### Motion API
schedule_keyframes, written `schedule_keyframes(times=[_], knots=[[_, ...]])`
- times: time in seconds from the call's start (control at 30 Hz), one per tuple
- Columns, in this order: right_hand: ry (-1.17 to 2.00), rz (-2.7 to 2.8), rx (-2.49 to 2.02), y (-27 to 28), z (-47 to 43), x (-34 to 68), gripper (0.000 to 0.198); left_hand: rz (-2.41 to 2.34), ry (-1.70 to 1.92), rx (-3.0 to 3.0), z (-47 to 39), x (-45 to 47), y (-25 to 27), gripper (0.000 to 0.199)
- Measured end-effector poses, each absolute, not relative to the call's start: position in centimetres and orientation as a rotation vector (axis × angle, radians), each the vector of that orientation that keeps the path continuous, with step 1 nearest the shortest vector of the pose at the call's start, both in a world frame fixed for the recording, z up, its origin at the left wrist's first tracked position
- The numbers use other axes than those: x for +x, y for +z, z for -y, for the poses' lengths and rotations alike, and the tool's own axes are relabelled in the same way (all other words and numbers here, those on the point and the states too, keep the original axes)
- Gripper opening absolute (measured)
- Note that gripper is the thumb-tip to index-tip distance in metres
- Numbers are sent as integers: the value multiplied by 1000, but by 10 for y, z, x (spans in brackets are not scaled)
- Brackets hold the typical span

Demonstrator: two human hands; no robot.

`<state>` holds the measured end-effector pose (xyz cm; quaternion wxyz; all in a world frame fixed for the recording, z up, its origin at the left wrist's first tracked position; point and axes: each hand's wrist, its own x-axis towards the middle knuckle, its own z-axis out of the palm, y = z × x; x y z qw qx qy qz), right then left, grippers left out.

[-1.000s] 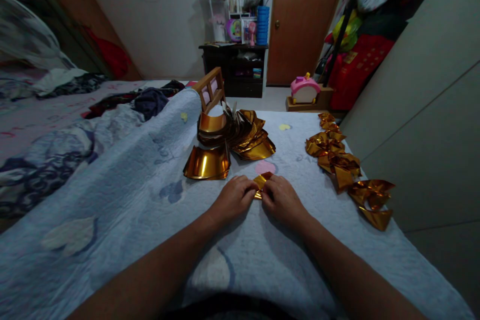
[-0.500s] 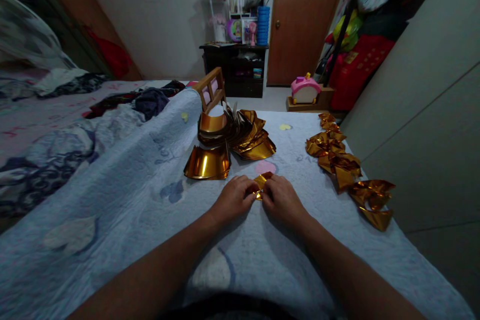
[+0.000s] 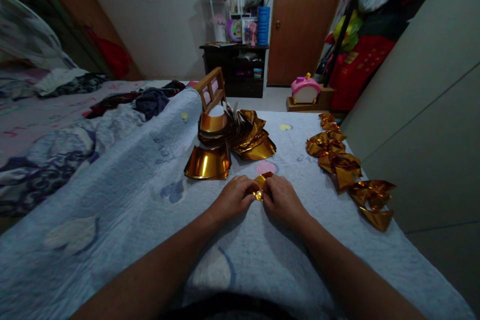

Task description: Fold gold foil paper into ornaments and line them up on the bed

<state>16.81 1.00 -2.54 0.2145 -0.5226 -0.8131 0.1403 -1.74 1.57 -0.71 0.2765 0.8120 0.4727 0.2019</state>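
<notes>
Between my two hands is a small piece of shiny gold foil paper (image 3: 261,180), partly hidden by my fingers. My left hand (image 3: 237,195) pinches its left side, thumb and fingers closed on it. On the other side my right hand (image 3: 281,195) grips the same paper, fingers bent down over it. Beyond my hands lie fanned stacks of gold foil sheets (image 3: 208,162), curved and loosely overlapping. Off to the right sits a row of folded gold foil pieces (image 3: 339,165), crumpled and pointed in shape.
A pale blue quilt (image 3: 142,240) covers the surface under my hands. A wooden frame (image 3: 212,85) stands behind the foil stacks. Past the far edge are a dark cabinet (image 3: 234,72) and a pink toy (image 3: 305,90). A pale panel (image 3: 431,125) borders the right side.
My hands stay in the same place on the gold foil paper, with only a very slight shift of the fingers. Everything else looks the same.
</notes>
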Motion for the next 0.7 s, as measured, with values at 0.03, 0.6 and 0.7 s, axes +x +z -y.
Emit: schedule_keyframes(times=[0.03, 0.6, 0.7], knots=[[386, 2252, -1456, -25, -10, 168, 6, -1270, 543, 2182, -16, -17, -7, 15], [350, 2323, -1568, -11, -2, 161, 5, -1306, 553, 2162, -15, -14, -8, 10], [307, 2337, -1598, -9, 0, 160, 9, -1312, 556, 2157, -15, -14, -7, 11]])
